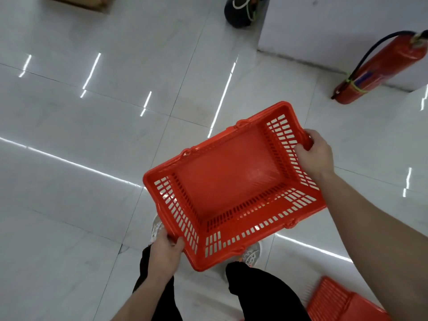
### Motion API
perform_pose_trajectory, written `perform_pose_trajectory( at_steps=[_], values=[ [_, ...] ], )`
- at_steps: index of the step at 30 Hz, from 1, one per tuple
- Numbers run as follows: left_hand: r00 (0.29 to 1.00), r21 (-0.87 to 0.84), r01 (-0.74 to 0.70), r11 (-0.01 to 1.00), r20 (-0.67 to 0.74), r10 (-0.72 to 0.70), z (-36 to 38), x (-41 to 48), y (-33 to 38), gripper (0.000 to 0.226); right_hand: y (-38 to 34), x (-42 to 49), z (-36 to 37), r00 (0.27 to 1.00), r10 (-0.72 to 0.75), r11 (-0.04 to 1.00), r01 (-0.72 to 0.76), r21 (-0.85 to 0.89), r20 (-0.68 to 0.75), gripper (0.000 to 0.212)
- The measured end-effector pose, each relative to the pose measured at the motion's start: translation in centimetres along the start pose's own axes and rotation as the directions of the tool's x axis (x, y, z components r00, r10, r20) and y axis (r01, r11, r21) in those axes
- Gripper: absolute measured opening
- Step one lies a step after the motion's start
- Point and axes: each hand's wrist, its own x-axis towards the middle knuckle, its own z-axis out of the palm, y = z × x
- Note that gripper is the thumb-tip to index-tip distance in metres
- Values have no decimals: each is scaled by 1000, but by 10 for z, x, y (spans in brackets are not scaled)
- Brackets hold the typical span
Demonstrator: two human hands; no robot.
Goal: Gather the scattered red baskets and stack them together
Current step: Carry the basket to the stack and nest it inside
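I hold an empty red plastic basket [228, 179] in the air above the white tiled floor, its open side facing me. My left hand [165, 251] grips the near-left end of its rim. At the far-right end, my right hand [316, 154] is closed over the rim. The basket hangs tilted, with its handles folded down along the long sides. Part of another red basket [335, 300] lies on the floor at the bottom right, partly hidden by my right forearm.
A red fire extinguisher [379, 68] leans by a white wall or counter [335, 22] at the upper right. A dark round object [240, 12] sits at the top centre and a cardboard box [81, 2] at the top left. My legs and shoes show below the basket.
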Motion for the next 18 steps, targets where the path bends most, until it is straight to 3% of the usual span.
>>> perform_pose_trajectory(
  at_steps=[5, 8, 11, 12, 14, 15, 18],
  values=[
    [998, 5, 52, 999, 40, -53, -3, 17, 1, 13, -6, 5, 18, 994, -18, 998, 24, -55, 108, 62],
    [994, 18, 79, 997, 69, -80, -2, 34, 14, 22, -7, 10, 29, 991, 39, 980, -14, -197, 124, 75],
    [993, 156, 95, 983, 57, -105, -4, 47, 26, 21, -4, 2, 33, 986, 98, 927, -43, -372, 131, 73],
    [991, 208, 85, 974, 80, -104, -7, 50, 33, 24, -5, -3, 32, 983, 116, 908, -47, -416, 142, 72],
    [987, 271, 66, 960, 122, -103, -15, 50, 47, 67, -6, -20, 22, 973, 164, 886, -74, -458, 159, 69],
    [988, 284, 48, 958, 126, -86, -21, 47, 57, 78, -8, -31, 14, 969, 188, 881, -93, -463, 163, 68],
    [990, 385, -92, 918, 135, 42, -45, 28, 98, 68, -20, -70, -22, 950, 261, 862, -147, -486, 175, 70]
  ],
)
